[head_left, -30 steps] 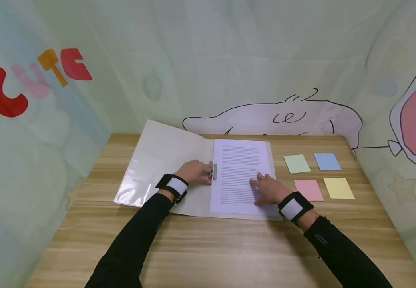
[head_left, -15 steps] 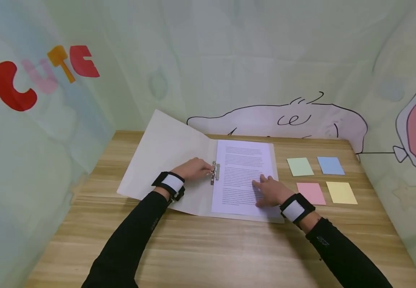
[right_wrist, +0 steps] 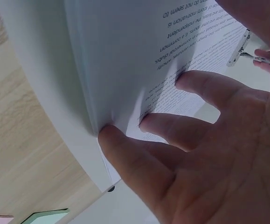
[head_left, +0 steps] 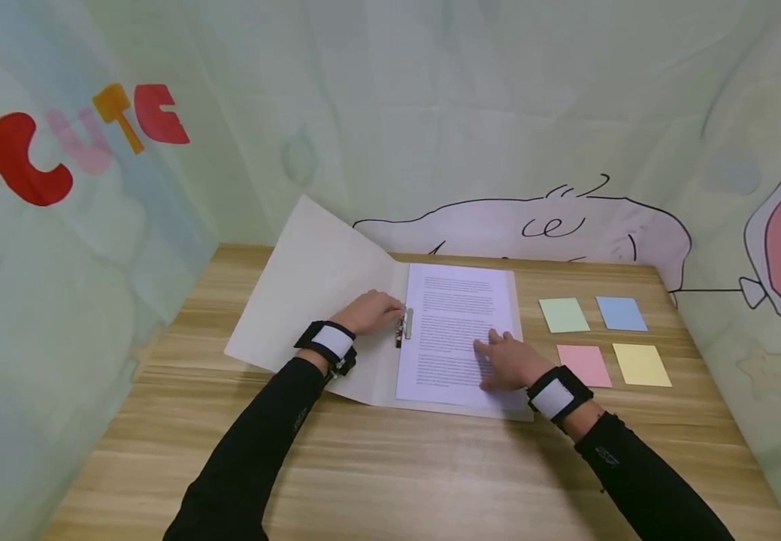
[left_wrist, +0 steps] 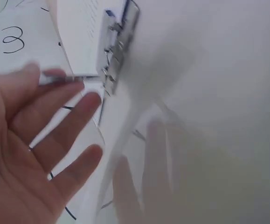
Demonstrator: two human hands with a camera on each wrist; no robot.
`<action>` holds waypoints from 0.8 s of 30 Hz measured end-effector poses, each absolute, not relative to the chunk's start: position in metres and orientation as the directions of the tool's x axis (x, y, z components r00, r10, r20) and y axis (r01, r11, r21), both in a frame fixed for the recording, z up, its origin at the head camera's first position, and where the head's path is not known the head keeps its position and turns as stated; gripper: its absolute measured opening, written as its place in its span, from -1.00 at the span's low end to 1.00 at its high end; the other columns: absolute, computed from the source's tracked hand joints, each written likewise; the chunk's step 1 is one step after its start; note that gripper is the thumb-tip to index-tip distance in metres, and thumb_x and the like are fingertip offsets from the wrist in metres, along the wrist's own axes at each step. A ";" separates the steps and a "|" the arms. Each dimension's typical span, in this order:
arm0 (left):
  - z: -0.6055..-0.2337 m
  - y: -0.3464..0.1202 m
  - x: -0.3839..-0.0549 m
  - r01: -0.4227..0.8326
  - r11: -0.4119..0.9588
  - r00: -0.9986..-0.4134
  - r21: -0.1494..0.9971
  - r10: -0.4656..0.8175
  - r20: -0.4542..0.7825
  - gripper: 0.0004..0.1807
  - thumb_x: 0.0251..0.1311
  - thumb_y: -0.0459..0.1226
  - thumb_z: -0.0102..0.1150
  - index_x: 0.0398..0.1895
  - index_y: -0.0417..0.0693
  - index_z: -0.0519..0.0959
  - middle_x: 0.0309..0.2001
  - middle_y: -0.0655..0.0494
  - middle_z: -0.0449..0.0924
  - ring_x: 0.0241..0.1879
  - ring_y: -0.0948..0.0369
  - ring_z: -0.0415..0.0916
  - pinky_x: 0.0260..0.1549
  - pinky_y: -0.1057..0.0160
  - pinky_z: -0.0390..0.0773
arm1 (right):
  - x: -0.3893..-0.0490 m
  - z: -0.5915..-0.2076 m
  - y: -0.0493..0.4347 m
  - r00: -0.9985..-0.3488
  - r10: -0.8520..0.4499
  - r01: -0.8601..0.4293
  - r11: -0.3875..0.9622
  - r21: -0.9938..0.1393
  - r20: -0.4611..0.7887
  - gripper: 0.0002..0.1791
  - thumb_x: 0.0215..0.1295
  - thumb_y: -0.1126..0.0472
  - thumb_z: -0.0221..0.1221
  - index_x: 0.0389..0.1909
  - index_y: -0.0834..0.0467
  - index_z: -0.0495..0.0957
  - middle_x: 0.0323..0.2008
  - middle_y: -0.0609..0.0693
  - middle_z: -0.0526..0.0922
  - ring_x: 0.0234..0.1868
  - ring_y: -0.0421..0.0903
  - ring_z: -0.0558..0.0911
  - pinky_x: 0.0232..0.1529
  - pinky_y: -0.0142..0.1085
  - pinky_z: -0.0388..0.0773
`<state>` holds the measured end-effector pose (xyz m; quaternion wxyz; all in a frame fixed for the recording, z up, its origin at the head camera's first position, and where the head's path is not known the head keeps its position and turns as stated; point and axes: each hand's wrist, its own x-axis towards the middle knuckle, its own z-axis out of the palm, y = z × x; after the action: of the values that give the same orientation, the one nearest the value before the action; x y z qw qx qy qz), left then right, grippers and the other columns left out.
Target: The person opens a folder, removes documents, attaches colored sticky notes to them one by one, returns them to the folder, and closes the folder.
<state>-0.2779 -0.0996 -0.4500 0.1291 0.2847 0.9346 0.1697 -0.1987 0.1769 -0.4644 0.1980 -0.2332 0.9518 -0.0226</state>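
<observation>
A white folder [head_left: 309,263] lies spread on the wooden table, its left cover tilted up off the tabletop. On its right side rests a stack of printed sheets [head_left: 454,300], their left edge at a metal lever clip [head_left: 408,323] near the spine. My left hand [head_left: 368,312] pinches the clip's thin lever [left_wrist: 90,78] between thumb and index finger, the other fingers spread. The lever stands out from the clip's body in the left wrist view. My right hand [head_left: 512,362] lies over the lower right of the sheets, fingers spread, fingertips touching the paper and its edge.
Right of the folder lie a green sticky note [head_left: 564,315], a blue one [head_left: 622,313], a pink sticky note [head_left: 584,366] and a yellow one [head_left: 642,365]. Behind the table [head_left: 404,466] hangs a printed cloth backdrop [head_left: 431,135].
My left hand has moved slightly up along the clip and now pinches its lever. The folder's left cover has risen more steeply. My right hand stays on the sheets.
</observation>
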 end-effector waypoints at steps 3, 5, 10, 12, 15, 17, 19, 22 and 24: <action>-0.453 -0.093 -0.282 0.447 0.809 -0.843 0.381 0.524 -0.121 -0.74 0.41 -0.24 -0.06 -0.20 -0.15 0.63 -0.36 0.06 0.56 -0.41 0.18 0.36 -0.36 0.28 0.33 | -0.198 -0.465 0.177 -0.810 -0.454 -0.434 0.890 -0.141 -0.370 -0.19 0.09 -0.05 0.34 0.31 0.22 0.32 0.29 0.41 0.21 0.24 0.40 0.25 0.09 0.16 0.35; -0.455 -0.089 -0.285 0.397 0.826 -0.875 0.400 0.472 -0.107 -0.73 0.43 -0.24 -0.09 -0.26 -0.16 0.61 -0.41 0.07 0.50 -0.42 0.17 0.35 -0.39 0.28 0.30 | -0.199 -0.465 0.177 -0.811 -0.453 -0.433 0.890 -0.141 -0.370 -0.19 0.09 -0.06 0.33 0.32 0.21 0.32 0.30 0.40 0.21 0.24 0.40 0.24 0.09 0.16 0.34; -0.461 -0.081 -0.291 0.262 0.843 -0.938 0.470 0.336 -0.080 -0.72 0.44 -0.21 -0.12 -0.31 -0.12 0.57 -0.44 0.08 0.46 -0.42 0.16 0.35 -0.42 0.29 0.27 | -0.200 -0.468 0.177 -0.811 -0.462 -0.450 0.885 -0.122 -0.359 -0.19 0.09 -0.08 0.33 0.31 0.20 0.32 0.27 0.40 0.24 0.20 0.36 0.30 0.05 0.14 0.38; -0.463 -0.077 -0.293 0.234 0.849 -0.951 0.475 0.300 -0.069 -0.73 0.44 -0.20 -0.12 -0.30 -0.10 0.56 -0.44 0.08 0.47 -0.42 0.16 0.37 -0.42 0.28 0.29 | -0.199 -0.468 0.178 -0.807 -0.470 -0.460 0.880 -0.118 -0.358 -0.19 0.10 -0.08 0.32 0.31 0.21 0.32 0.27 0.40 0.24 0.18 0.36 0.31 0.03 0.14 0.40; -0.468 -0.073 -0.295 0.209 0.864 -0.966 0.458 0.256 -0.042 -0.75 0.43 -0.20 -0.09 -0.25 -0.11 0.58 -0.41 0.08 0.52 -0.42 0.16 0.38 -0.41 0.27 0.32 | -0.199 -0.469 0.179 -0.803 -0.468 -0.452 0.882 -0.133 -0.369 -0.19 0.11 -0.09 0.32 0.32 0.20 0.31 0.29 0.39 0.22 0.21 0.37 0.28 0.06 0.15 0.37; -0.470 -0.071 -0.296 0.186 0.870 -0.974 0.456 0.223 -0.029 -0.77 0.42 -0.20 -0.07 -0.18 -0.10 0.58 -0.37 0.08 0.55 -0.42 0.15 0.39 -0.42 0.26 0.32 | -0.199 -0.469 0.179 -0.803 -0.466 -0.448 0.883 -0.140 -0.370 -0.19 0.11 -0.08 0.31 0.33 0.20 0.30 0.30 0.39 0.20 0.23 0.39 0.25 0.09 0.16 0.34; -0.472 -0.068 -0.297 0.163 0.878 -0.982 0.451 0.190 -0.015 -0.78 0.41 -0.20 -0.06 -0.12 -0.09 0.56 -0.34 0.07 0.57 -0.44 0.15 0.39 -0.45 0.27 0.31 | -0.199 -0.469 0.178 -0.806 -0.463 -0.443 0.885 -0.144 -0.369 -0.19 0.12 -0.08 0.31 0.33 0.21 0.29 0.30 0.40 0.19 0.24 0.40 0.24 0.10 0.17 0.33; -0.475 -0.065 -0.299 0.149 0.887 -0.987 0.438 0.160 0.012 -0.77 0.41 -0.20 -0.05 -0.04 -0.06 0.54 -0.30 0.06 0.61 -0.48 0.16 0.39 -0.50 0.29 0.28 | -0.200 -0.468 0.178 -0.809 -0.462 -0.442 0.886 -0.141 -0.364 -0.19 0.12 -0.06 0.32 0.32 0.22 0.30 0.30 0.42 0.18 0.24 0.41 0.23 0.09 0.18 0.32; -0.477 -0.063 -0.299 0.155 0.893 -0.988 0.423 0.152 0.041 -0.76 0.40 -0.21 -0.04 0.01 -0.04 0.55 -0.27 0.05 0.64 -0.50 0.17 0.41 -0.54 0.30 0.29 | -0.201 -0.468 0.178 -0.811 -0.459 -0.438 0.887 -0.144 -0.363 -0.19 0.11 -0.05 0.32 0.32 0.22 0.30 0.30 0.43 0.18 0.24 0.42 0.23 0.10 0.18 0.32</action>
<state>-0.2994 -0.0635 -0.4768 -0.0035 0.0788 0.9729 0.2175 -0.2006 0.1776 -0.4679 0.1975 -0.2359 0.9511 -0.0267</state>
